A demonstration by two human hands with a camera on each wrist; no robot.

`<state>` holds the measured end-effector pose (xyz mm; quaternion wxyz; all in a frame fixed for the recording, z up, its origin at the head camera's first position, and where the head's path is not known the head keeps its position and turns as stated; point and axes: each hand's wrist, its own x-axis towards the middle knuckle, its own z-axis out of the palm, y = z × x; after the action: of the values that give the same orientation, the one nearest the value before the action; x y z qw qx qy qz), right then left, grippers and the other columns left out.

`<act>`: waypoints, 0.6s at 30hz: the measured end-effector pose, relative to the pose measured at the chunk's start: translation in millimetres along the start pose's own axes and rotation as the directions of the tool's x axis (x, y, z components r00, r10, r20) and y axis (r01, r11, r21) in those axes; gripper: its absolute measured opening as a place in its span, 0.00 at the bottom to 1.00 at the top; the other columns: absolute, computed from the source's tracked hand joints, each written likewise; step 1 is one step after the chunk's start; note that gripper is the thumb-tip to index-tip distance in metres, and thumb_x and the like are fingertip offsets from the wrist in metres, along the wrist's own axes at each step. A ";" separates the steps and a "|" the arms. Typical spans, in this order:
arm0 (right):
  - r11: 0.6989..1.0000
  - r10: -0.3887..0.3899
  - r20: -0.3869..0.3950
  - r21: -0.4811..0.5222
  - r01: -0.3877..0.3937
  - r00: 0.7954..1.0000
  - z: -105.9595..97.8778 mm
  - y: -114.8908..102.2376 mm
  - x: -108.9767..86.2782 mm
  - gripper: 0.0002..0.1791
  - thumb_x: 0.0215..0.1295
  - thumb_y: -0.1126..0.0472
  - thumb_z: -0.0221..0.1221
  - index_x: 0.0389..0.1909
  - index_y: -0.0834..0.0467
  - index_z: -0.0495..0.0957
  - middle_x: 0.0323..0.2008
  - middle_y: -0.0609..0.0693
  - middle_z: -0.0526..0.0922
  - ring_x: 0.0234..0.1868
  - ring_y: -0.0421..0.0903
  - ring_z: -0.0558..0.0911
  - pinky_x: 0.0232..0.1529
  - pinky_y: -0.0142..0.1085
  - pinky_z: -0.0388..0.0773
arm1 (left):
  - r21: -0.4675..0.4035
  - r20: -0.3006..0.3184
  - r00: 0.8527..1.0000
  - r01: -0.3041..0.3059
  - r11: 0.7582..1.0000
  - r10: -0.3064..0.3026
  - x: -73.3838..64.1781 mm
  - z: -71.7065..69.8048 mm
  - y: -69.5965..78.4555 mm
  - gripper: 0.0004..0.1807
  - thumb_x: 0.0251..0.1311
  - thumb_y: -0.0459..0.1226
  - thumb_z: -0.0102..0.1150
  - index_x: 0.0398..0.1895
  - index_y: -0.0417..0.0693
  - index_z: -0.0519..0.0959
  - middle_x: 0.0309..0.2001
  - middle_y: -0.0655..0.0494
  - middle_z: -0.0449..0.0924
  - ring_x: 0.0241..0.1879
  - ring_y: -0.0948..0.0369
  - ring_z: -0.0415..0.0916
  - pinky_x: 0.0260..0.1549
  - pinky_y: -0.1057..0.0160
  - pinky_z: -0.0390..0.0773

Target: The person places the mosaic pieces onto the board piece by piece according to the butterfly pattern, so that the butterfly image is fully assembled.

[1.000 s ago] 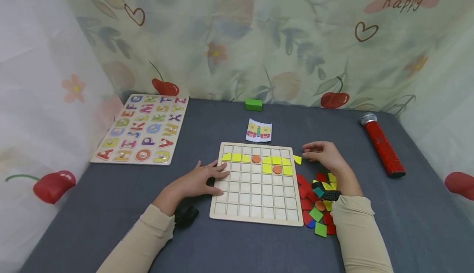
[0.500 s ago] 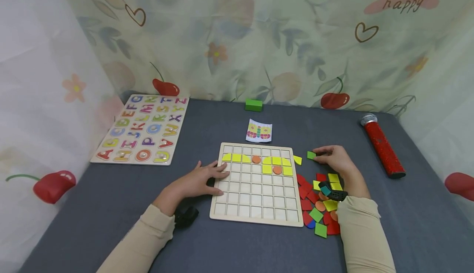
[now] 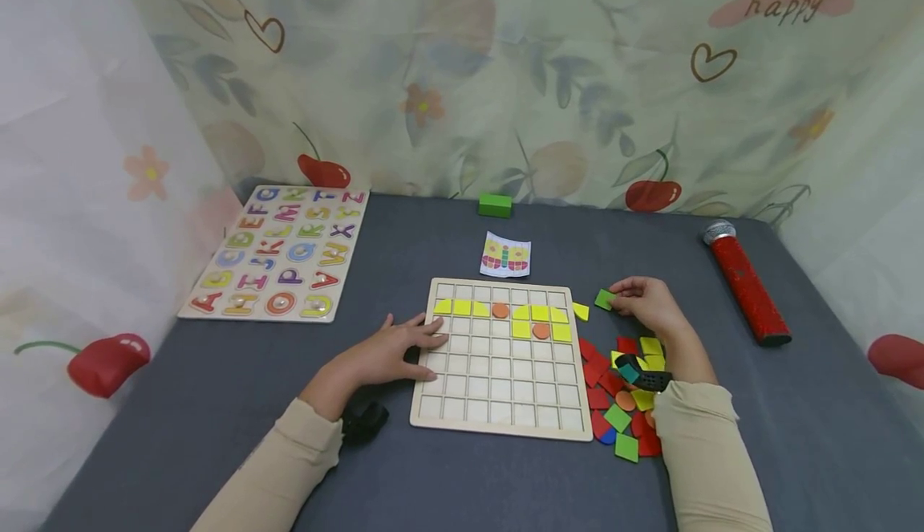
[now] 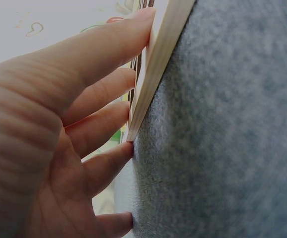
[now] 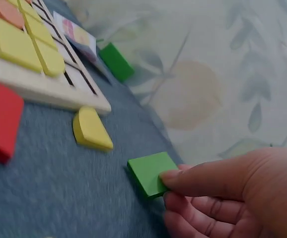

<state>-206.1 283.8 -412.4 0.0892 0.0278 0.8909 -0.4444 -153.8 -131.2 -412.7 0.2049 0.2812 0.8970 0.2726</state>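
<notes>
My right hand [image 3: 646,303] pinches a green square tile [image 5: 152,172] between thumb and fingers, close over the cloth to the right of the wooden grid board [image 3: 498,428]. My left hand [image 3: 386,353] rests at the board's left edge, fingers spread, with thumb and some fingertips on its rim in the left wrist view. Yellow tiles [image 3: 540,313] and two orange round tiles [image 3: 500,310] lie in the board's upper rows. One loose yellow tile with a rounded corner [image 5: 92,130] lies beside the board's right edge, between it and the green tile.
Red tiles [image 3: 596,371], with green, yellow and orange ones, are heaped under the right wrist. A butterfly pattern card [image 3: 505,255] and a green block [image 3: 494,205] lie behind the board. An alphabet board [image 3: 277,253] is far left; a red microphone [image 3: 747,283] far right.
One second ago my right hand was nearer the loose yellow tile. It then moved right, where the green tile came into view at its fingertips; since then, hand and tile have shifted only slightly.
</notes>
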 end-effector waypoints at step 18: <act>0.996 -0.081 0.148 0.038 0.077 0.986 50.9 -58.1 1.1 0.14 0.67 0.63 0.54 0.48 0.69 0.74 0.40 0.59 0.77 0.36 0.46 0.78 0.40 0.35 0.78 | -0.002 -0.007 1.000 0.001 1.000 -0.001 -0.1 0.5 0.8 0.36 0.52 0.46 0.65 0.65 0.51 0.66 0.71 0.55 0.55 0.74 0.51 0.39 0.66 0.36 0.29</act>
<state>-207.8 208.2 -396.8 0.1374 -0.0394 0.8749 -0.4628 -153.1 -130.5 -412.6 0.2025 0.2796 0.8975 0.2745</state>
